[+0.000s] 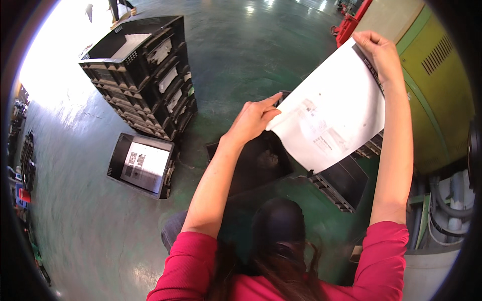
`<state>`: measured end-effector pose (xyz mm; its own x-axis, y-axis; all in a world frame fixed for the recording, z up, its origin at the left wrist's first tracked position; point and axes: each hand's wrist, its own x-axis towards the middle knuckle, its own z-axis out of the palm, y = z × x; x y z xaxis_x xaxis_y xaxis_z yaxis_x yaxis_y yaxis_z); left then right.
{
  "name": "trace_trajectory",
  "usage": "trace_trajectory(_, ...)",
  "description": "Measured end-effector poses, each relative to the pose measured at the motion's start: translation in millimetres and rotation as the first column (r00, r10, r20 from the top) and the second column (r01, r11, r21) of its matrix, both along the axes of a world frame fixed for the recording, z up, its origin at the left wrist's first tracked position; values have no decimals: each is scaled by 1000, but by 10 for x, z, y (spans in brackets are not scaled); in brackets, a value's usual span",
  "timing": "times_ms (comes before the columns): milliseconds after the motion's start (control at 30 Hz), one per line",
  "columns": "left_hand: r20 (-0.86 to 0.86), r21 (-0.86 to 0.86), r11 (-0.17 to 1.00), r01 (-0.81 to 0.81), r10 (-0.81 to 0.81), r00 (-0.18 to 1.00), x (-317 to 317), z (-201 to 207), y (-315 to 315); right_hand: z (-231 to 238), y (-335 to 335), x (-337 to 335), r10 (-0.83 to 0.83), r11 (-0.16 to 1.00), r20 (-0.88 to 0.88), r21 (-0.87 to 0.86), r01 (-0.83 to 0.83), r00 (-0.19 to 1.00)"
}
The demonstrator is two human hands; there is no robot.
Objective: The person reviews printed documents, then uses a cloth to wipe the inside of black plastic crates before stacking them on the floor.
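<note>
A white printed sheet (331,105) is stretched between my two hands above the floor, tilted, with one corner hanging down. My left hand (251,120) is closed in a pinch on its left corner, the index finger pointing outward. At the upper right corner my right hand (379,55) grips the sheet between thumb and fingers. Below my left hand lies a dark black crate (238,173), with a pale, crumpled-looking patch inside that I cannot make out. Another black crate (346,183) lies under the sheet's lower corner, partly hidden by it.
A tall stack of black crates (140,90) stands at the left, papers tucked in their sides. Before it sits a black crate (164,183) holding a printed sheet (145,160). A yellow-green cabinet (437,100) and pipes (454,200) line the right; red equipment (349,25) stands beyond.
</note>
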<state>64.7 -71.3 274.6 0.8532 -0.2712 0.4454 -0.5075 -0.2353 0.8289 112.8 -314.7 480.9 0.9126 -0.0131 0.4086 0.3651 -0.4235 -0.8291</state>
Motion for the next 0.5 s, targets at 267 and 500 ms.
trace_trajectory(267,70,463,824,-327,333,940,239,-500,431,-12,137,-138,128,885,103,-462,-67,986)
trace_trajectory(500,-25,-326,943,-64,59,998,-122,412,-160,-809,768,-522,211,910,34,-371,-183,977)
